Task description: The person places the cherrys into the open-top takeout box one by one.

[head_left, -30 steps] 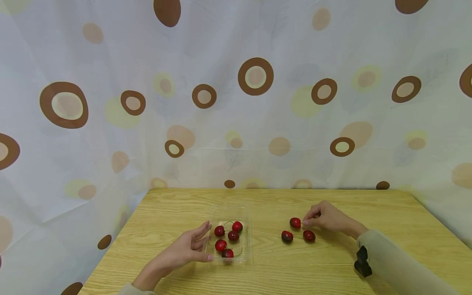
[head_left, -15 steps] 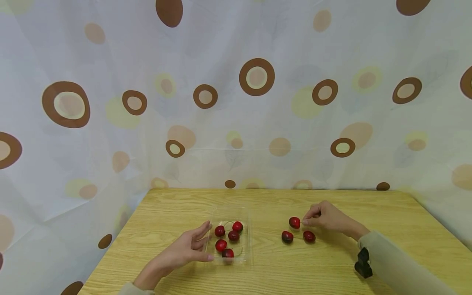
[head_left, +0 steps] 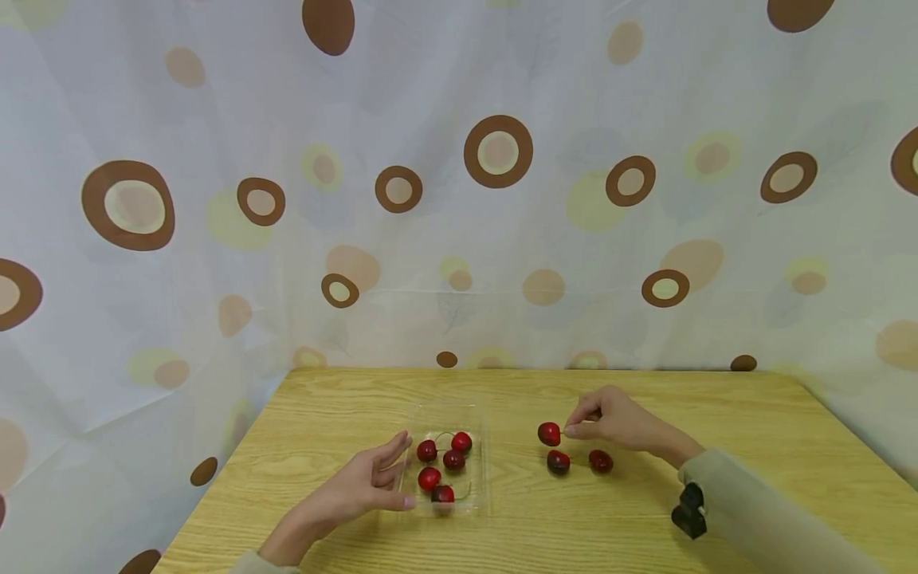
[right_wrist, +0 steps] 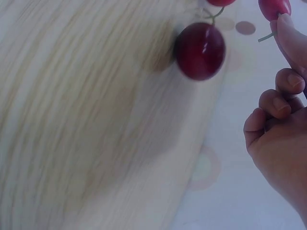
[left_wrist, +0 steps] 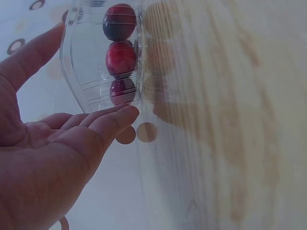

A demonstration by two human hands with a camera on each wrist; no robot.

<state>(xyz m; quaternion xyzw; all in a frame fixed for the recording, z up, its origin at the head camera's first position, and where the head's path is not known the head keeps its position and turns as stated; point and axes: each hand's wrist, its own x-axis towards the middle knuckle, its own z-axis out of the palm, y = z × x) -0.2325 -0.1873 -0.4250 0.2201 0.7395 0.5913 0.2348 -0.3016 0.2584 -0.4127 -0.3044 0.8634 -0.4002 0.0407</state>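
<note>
My right hand (head_left: 622, 421) pinches a cherry (head_left: 549, 434) by its stem between thumb and forefinger. In the right wrist view the green stem of that cherry (right_wrist: 275, 6) pokes out past the fingertips, and the other fingers are curled in. Two more cherries lie on the table just in front of this hand: a dark-tipped one (head_left: 558, 461) and a deep red one (head_left: 600, 461). At the left stands a clear plastic box (head_left: 482, 462) with several cherries (head_left: 454, 460) inside. My left hand (head_left: 355, 490) rests at its left side, thumb and fingers spread along the wall.
The wooden table (head_left: 574, 526) carries the box and the cherries. A patterned curtain (head_left: 445, 223) hangs behind the table and along its sides. A black strap piece (head_left: 690, 512) sits on the right sleeve.
My right hand has moved left with the pinched cherry, away from the deep red cherry and toward the box. My left hand and the box have stayed in place.
</note>
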